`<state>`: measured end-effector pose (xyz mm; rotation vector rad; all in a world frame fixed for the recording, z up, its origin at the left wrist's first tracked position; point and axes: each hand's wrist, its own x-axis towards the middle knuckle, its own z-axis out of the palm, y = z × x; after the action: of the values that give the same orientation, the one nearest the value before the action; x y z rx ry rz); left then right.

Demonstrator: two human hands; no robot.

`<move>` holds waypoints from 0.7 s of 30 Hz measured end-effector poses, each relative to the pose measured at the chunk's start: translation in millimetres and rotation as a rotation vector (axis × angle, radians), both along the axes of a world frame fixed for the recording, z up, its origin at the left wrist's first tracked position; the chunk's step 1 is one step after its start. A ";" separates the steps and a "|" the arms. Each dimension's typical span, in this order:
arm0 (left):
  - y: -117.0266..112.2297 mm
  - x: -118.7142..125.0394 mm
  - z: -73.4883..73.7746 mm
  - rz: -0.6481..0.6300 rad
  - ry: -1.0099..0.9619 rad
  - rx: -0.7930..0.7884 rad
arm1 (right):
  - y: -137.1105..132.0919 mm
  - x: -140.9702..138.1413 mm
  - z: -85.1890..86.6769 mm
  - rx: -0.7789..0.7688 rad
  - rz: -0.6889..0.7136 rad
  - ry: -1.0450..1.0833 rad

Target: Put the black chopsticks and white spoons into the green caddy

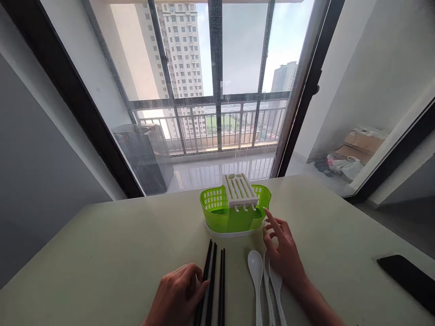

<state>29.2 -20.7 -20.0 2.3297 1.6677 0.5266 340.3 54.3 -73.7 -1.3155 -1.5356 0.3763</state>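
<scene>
My left hand rests at the left of the black chopsticks, its fingers loosely curled. The thumb tip overlaps the leftmost chopsticks, and a gap shows between thumb and index finger. My right hand is open, with the index finger stretched out at the right end of a green basket. Whether that fingertip touches the basket I cannot tell. A white slotted rack with small hooks sits across the basket's top. Several white spoons lie side by side below the basket, the rightmost partly behind my right hand.
All of this is on a pale table. A black phone-like object lies near its right edge. Beyond the far edge are a glass door frame, a balcony with a grey cabinet, and a cardboard box with bags on the floor.
</scene>
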 end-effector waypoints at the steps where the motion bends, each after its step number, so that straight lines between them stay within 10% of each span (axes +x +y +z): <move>1: 0.5 -0.8 0.5 0.004 -0.006 -0.020 | 0.2 1.2 -1.4 -0.013 0.009 -0.010; 21: -1.0 -1.5 8.9 0.024 0.008 -0.126 | 1.2 13.1 3.2 -0.078 0.030 -0.073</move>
<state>27.7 -21.7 -11.1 2.2284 1.6826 0.4051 353.3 55.4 -70.6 -1.3807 -1.6170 0.4146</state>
